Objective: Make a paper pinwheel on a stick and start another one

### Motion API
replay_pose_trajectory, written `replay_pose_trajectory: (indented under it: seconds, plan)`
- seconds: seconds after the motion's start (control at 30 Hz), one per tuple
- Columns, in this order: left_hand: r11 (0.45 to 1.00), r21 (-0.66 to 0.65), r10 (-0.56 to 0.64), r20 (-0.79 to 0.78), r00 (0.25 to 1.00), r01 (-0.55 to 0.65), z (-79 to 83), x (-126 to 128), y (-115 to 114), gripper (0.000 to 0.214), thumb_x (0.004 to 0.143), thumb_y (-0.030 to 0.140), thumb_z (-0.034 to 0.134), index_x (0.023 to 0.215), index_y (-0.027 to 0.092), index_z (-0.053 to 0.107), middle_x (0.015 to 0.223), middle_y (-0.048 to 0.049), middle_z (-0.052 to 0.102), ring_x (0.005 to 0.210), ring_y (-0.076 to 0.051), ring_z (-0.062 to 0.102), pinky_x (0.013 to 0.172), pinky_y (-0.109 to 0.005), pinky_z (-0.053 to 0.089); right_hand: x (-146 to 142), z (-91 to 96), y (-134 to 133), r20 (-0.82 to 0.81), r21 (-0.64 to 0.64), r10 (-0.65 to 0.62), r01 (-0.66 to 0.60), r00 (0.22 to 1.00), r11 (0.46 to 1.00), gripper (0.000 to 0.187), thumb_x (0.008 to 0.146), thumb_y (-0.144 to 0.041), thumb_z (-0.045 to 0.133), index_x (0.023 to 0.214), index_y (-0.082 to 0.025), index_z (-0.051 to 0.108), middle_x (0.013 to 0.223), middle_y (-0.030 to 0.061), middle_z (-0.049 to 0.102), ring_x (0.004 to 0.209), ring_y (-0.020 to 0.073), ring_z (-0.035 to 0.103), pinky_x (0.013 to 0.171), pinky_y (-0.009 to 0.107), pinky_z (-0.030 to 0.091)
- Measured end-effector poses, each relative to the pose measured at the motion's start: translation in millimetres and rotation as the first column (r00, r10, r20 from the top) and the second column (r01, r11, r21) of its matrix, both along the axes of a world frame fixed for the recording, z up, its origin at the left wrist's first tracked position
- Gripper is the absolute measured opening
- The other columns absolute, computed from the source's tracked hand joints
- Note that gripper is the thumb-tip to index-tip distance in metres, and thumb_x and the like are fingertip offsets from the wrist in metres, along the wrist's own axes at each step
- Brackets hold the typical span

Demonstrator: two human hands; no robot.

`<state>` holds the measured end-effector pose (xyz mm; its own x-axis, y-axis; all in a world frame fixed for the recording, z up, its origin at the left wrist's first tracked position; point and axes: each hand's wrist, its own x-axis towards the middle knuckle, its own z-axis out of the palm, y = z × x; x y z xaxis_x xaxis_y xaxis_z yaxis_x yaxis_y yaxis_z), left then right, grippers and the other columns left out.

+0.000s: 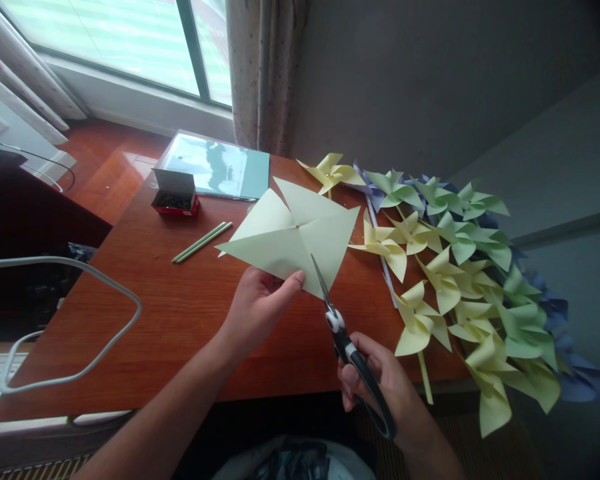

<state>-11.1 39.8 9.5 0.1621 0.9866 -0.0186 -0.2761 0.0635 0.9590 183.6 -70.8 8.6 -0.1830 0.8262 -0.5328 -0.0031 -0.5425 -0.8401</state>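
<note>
Pinched between the thumb and fingers of my left hand [263,300] is a pale yellow-green square of paper [325,230], held above the table by its near edge. Slits run inward from its corners, and a small hole shows at its middle. My right hand [375,373] grips the black handles of a pair of scissors [336,323]. Their blades point away from me and lie at the paper's near corner, close to my left thumb. Part of the lower blade is hidden by the sheet.
Many folded paper pinwheels [420,320] in yellow, green and blue cover the right side of the wooden table [180,347]. At the back left are an open small box [175,197], pale green sticks [203,242] and a sheet pack [257,173]. A white cable [125,293] loops over the left edge.
</note>
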Motion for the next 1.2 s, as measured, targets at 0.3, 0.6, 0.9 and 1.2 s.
replay_pose_trajectory:
  seconds: [0.3,0.6,0.9,1.2]
  plan:
    - [0.999,-0.007,-0.033,-0.008,0.999,0.033,-5.0,-4.3,0.9,0.024,0.085,0.022,0.070,0.063,0.015,0.065,0.061,0.0020,0.064,0.060,-0.010,0.054,0.059,-0.019,0.044,0.8,-0.1,2.1,-0.146,0.008,0.050,-0.050,0.988,0.999,0.056,0.080,-0.067,0.074,0.093,-0.016,0.053,0.069,-0.0041,0.051,0.055,0.0079,0.054,0.054,0.020,0.043]
    - [0.996,-0.058,-0.070,-0.002,0.998,0.070,-2.4,-2.5,-1.5,0.021,0.084,0.026,0.072,0.066,0.015,0.067,0.061,0.0015,0.063,0.059,-0.011,0.053,0.057,-0.019,0.044,-6.6,2.0,5.0,-0.127,0.031,0.007,-0.003,0.992,1.000,0.053,0.083,-0.064,0.072,0.092,-0.016,0.052,0.067,-0.0032,0.055,0.057,0.0097,0.056,0.057,0.022,0.044]
    - [0.998,-0.027,-0.056,-0.045,0.997,0.055,-0.7,-1.9,-1.8,0.021,0.083,0.026,0.071,0.066,0.015,0.066,0.061,0.0002,0.063,0.057,-0.011,0.053,0.054,-0.020,0.044,-6.7,3.6,5.7,-0.046,0.010,0.047,-0.046,0.998,0.999,0.053,0.081,-0.064,0.073,0.093,-0.017,0.052,0.072,-0.0029,0.054,0.060,0.0114,0.057,0.059,0.024,0.044]
    - [1.000,0.004,0.015,-0.114,0.993,-0.014,-0.8,-2.5,-0.1,0.020,0.081,0.027,0.069,0.065,0.016,0.064,0.060,-0.0001,0.063,0.057,-0.014,0.057,0.057,-0.023,0.048,-0.9,8.9,6.6,-0.151,-0.015,0.109,-0.112,0.983,0.994,0.056,0.082,-0.067,0.070,0.092,-0.016,0.051,0.067,-0.0020,0.055,0.057,0.0108,0.056,0.058,0.024,0.044]
